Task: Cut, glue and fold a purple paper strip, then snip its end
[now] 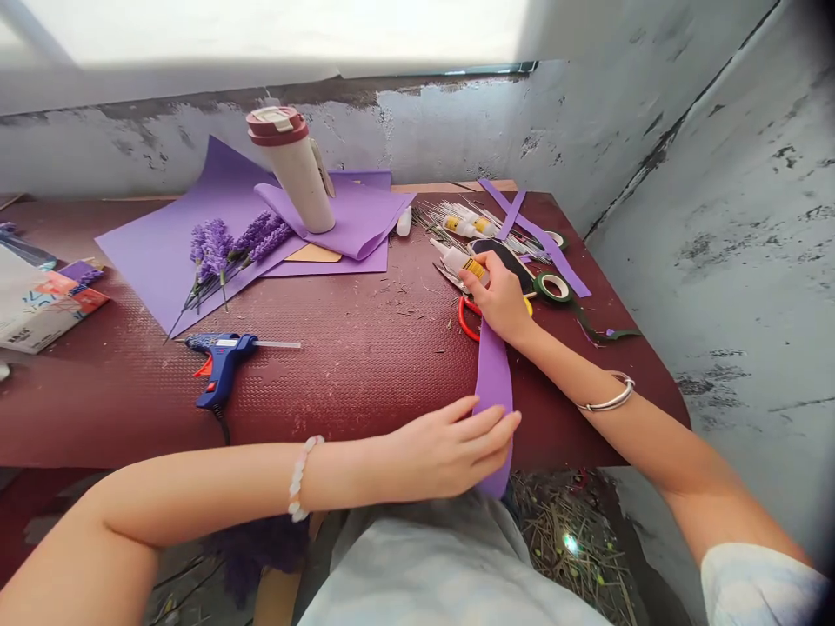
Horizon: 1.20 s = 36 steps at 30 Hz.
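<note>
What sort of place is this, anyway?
Probably a small craft corner: the table holds a glue gun, large purple sheets and a bunch of purple flowers.

No text can be read; lettering on the box and the bottle's yellow label is too small.

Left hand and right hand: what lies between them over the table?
The purple strip: in the head view it runs from under the left hand up to the right hand, which holds a white bottle.
</note>
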Tool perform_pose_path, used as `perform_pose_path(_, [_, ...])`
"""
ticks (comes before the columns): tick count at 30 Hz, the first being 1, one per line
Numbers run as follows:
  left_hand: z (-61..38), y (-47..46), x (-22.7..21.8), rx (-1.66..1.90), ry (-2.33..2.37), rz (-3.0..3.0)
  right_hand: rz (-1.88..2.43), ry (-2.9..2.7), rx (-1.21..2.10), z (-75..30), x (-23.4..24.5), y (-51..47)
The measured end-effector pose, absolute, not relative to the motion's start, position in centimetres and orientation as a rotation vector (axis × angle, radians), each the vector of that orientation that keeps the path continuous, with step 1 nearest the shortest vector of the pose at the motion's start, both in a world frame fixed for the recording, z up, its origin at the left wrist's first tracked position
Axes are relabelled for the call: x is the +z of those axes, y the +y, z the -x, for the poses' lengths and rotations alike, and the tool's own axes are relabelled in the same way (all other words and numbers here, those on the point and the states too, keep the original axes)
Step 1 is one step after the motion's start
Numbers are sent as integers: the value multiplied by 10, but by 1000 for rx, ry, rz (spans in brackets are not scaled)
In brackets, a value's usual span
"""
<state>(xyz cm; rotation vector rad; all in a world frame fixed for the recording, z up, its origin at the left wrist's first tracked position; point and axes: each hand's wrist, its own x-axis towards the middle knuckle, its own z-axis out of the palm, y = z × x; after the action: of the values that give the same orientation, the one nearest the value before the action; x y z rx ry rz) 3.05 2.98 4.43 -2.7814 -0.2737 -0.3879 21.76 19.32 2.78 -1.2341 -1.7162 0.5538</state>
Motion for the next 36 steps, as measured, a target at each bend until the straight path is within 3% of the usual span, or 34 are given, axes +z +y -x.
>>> perform_pose_path(4, [-54, 60, 47, -382, -331, 2734, 1185, -1706, 514, -197, 29, 186])
perform_pose_path(10, [-55, 73, 45, -111, -1052, 2621, 1112, -1775, 716, -145, 27, 195])
perform_pose_path(15, [-42, 88, 35, -43, -1331, 2455, 1158, -1814, 749, -120, 23, 224])
perform_pose_path(22, [-46, 114, 31, -15, -1382, 2468, 1177, -1784, 714, -145, 32, 254])
perform_pose_path(29, [-37, 130, 25, -43, -1445, 2410, 1058, -1424, 1224, -181, 42, 253])
perform_pose_path(36, [-30, 136, 19, -43, -1561, 2475, 1177, -1264, 1214, -203, 36, 240])
